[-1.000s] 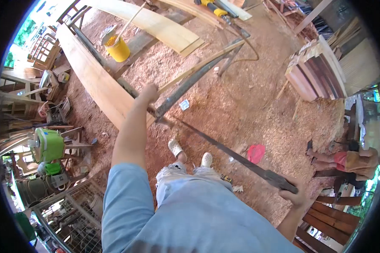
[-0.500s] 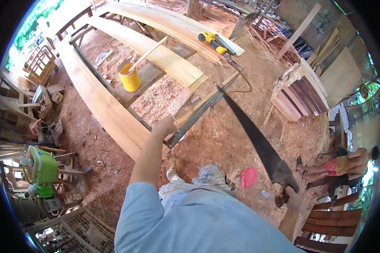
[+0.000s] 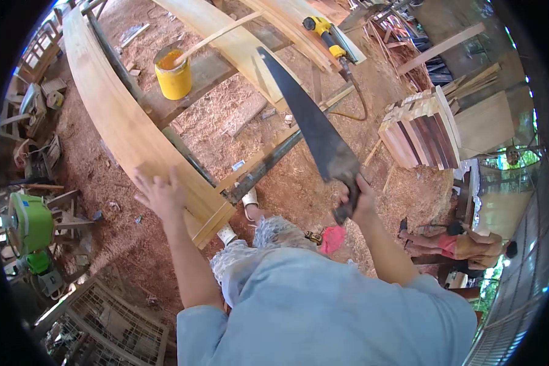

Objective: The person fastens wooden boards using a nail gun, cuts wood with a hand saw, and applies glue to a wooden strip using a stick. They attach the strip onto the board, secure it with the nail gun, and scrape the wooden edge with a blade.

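Handsaw [image 3: 311, 125], a single one, is gripped by its dark handle in the right hand [image 3: 358, 201], fingers wrapped round it. Its smooth, dark blade tapers away from the handle to a narrow tip, which appears over the middle board [image 3: 243, 53]; the teeth are too small to make out. The left hand [image 3: 160, 194] has its fingers spread wide at the near end of the long board [image 3: 110, 116]; whether it presses the wood cannot be told. This board is pale, flat and gently curved in view, with a squared near edge by one dark bar [image 3: 268, 167].

One round yellow pail [image 3: 174, 83] holds one wooden stick [image 3: 218, 38]. One yellow-and-black power tool [image 3: 324, 38] lies farther off, with one thin hose [image 3: 362, 100]. Many blocky pieces form one wood stack [image 3: 418, 135] to the right; shaving-strewn floor [image 3: 323, 195] gives open room between it and the bar. One other person [image 3: 463, 247] is well apart, farther right.
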### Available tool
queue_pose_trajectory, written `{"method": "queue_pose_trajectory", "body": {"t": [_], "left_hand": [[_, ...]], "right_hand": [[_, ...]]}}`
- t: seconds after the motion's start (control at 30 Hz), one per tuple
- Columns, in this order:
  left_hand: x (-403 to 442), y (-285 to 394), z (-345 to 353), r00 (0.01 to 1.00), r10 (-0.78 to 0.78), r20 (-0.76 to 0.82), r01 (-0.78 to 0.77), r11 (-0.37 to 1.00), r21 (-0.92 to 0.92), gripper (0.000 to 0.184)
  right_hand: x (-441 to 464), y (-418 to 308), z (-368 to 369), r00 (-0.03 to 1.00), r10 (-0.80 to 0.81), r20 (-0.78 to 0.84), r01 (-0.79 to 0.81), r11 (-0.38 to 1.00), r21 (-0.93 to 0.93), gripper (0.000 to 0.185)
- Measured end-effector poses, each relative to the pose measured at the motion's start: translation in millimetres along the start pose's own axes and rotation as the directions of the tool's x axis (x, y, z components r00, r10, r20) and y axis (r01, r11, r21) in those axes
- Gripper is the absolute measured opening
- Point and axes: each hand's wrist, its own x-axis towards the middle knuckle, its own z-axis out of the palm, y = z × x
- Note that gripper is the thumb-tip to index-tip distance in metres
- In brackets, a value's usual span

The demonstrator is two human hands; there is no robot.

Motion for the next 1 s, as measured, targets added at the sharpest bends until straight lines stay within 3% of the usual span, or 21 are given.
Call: {"method": "queue_pose_trajectory", "body": {"t": [0.1,0.17,0.23,0.3,0.33,0.4,0.47,0.5,0.57,0.67,0.73,0.83,0.9,0.97,1.0], "left_hand": [[26,-4,-6,0.986,-0.133,-0.101,0.119,0.984,-0.136,0.066],[29,-6,-2,0.982,-0.146,-0.123,0.12,0.973,-0.196,0.066],[21,8,-25,0.973,-0.19,-0.134,0.148,0.951,-0.272,0.065],[21,11,-34,0.973,-0.225,-0.046,0.201,0.931,-0.304,0.072],[22,7,-27,0.969,-0.212,-0.13,0.168,0.944,-0.285,0.067],[25,0,-6,0.952,-0.179,-0.248,0.118,0.963,-0.241,0.062],[25,-4,-7,0.95,-0.188,-0.249,0.122,0.958,-0.259,0.061],[24,1,-8,0.948,-0.222,-0.228,0.144,0.939,-0.314,0.06],[29,-7,11,0.906,-0.153,-0.395,0.045,0.962,-0.268,0.058],[23,13,-16,0.896,-0.219,-0.387,0.109,0.952,-0.288,0.053],[20,17,-27,0.929,-0.262,-0.262,0.153,0.915,-0.373,0.046],[20,13,-19,0.928,-0.257,-0.269,0.121,0.892,-0.435,0.041],[21,10,-14,0.925,-0.248,-0.289,0.101,0.892,-0.44,0.041],[21,8,-5,0.931,-0.207,-0.301,0.051,0.89,-0.453,0.04],[21,7,-1,0.933,-0.2,-0.298,0.039,0.883,-0.468,0.039]], "right_hand": [[82,-7,46,0.998,-0.003,0.058,0.001,0.999,0.038,0.039],[137,-14,73,0.994,-0.015,0.109,0.009,0.998,0.059,0.044],[181,-23,100,0.966,-0.091,0.244,0.073,0.994,0.083,0.047],[219,-32,123,0.981,0.01,0.195,-0.028,0.996,0.089,0.045],[232,-38,134,0.983,0.098,0.155,-0.112,0.99,0.086,0.044],[282,-24,127,0.993,0.109,0.055,-0.103,0.99,-0.1,0.043],[259,-25,158,0.994,0.106,0.014,-0.106,0.994,0.016,0.038],[267,-21,163,0.994,0.068,0.085,-0.073,0.996,0.047,0.042],[291,-21,163,0.985,0.097,0.141,-0.108,0.991,0.073,0.043],[316,-20,161,0.983,0.16,0.09,-0.152,0.984,-0.096,0.041],[309,-19,164,0.982,0.185,0.027,-0.17,0.946,-0.277,0.037],[334,2,126,0.996,0.085,-0.018,-0.085,0.9,-0.427,0.029],[355,36,93,0.969,-0.202,-0.145,0.115,0.882,-0.456,0.023],[317,47,96,0.827,-0.539,-0.156,0.301,0.661,-0.688,0.015],[289,49,115,0.826,-0.546,-0.139,0.311,0.649,-0.694,0.015]]}}
